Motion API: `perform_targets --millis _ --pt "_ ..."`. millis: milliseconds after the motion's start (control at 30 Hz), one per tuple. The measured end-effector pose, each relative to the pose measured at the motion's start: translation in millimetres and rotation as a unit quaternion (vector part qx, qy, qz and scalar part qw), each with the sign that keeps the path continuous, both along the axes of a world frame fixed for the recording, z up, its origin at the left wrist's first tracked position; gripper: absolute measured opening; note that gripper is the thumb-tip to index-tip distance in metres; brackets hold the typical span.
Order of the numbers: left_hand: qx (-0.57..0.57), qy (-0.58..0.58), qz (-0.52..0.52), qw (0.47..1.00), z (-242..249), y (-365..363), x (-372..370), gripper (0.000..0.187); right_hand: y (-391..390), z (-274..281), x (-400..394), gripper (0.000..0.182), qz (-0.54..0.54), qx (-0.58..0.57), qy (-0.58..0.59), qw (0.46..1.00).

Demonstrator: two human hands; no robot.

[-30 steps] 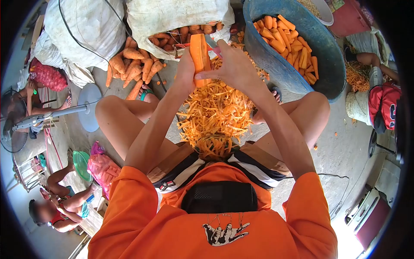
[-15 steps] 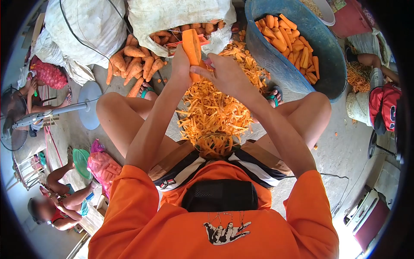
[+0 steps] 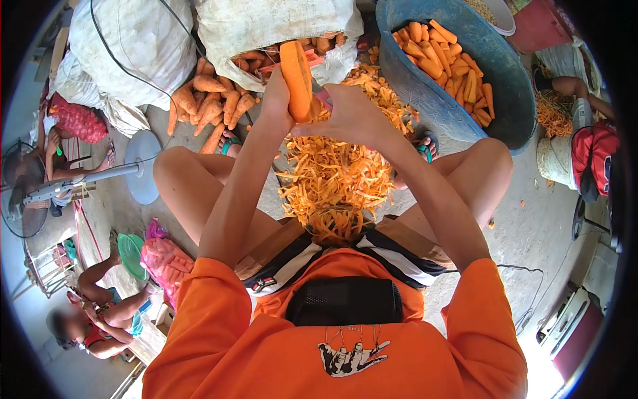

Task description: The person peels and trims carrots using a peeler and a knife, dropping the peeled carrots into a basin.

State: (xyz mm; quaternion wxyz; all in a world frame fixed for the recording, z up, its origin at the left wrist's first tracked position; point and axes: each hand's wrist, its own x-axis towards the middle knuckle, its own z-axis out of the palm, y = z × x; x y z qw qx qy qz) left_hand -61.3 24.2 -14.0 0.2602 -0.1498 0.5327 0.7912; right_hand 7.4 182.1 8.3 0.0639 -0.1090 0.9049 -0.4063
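Note:
My left hand [image 3: 276,105] is closed round a thick, largely peeled carrot [image 3: 296,76], which points up and away from me. Close against its right side is my right hand [image 3: 352,114], wrapped round a peeler [image 3: 324,98] of which only a pinkish handle and a bit of grey show. The working edge is hidden between hand and carrot. Below both hands, a heap of orange carrot peels [image 3: 335,176] covers the floor between my legs.
Unpeeled carrots [image 3: 211,100] lie on the floor before a white sack [image 3: 279,23] with more inside. A blue tub [image 3: 425,100] at right holds peeled carrots [image 3: 445,60]. A fan [image 3: 80,179] stands left. Other people sit at both sides, one near a pink bag [image 3: 166,263].
My right hand has turned and shifted slightly down at the carrot's lower end. The carrot has moved a little upward, still in my left hand.

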Motion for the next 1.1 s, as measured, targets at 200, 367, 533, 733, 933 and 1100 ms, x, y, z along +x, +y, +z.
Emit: perform_targets --millis 200,367,533,733,933,1100 --pt "0.078 0.007 -0.015 0.997 -6.1 6.0 3.7 0.044 6.8 15.0 2.4 0.082 -0.001 0.036 -0.073 0.997" --pt "0.059 0.016 0.033 0.998 -12.6 6.1 7.1 0.043 -0.3 -6.2 12.0 0.07 -0.01 -0.006 -0.009 1.0" --pt "0.092 0.049 0.076 0.992 -27.4 -2.3 -4.9 0.049 -0.3 -6.4 8.7 0.06 0.036 0.016 -0.031 0.999" --pt "0.061 0.048 0.014 0.997 -2.3 4.3 4.7 0.047 10.8 -4.8 11.3 0.056 0.046 -0.009 -0.063 0.997" --pt "-0.351 0.165 -0.057 0.92 -27.1 -19.0 -26.2 0.056 56.8 7.8 0.2 0.049 0.02 0.071 -0.021 0.997" --pt "-0.08 0.07 0.026 0.994 -16.6 -9.7 -21.5 0.049 47.6 3.8 10.2 0.033 0.02 -0.019 0.038 0.999"
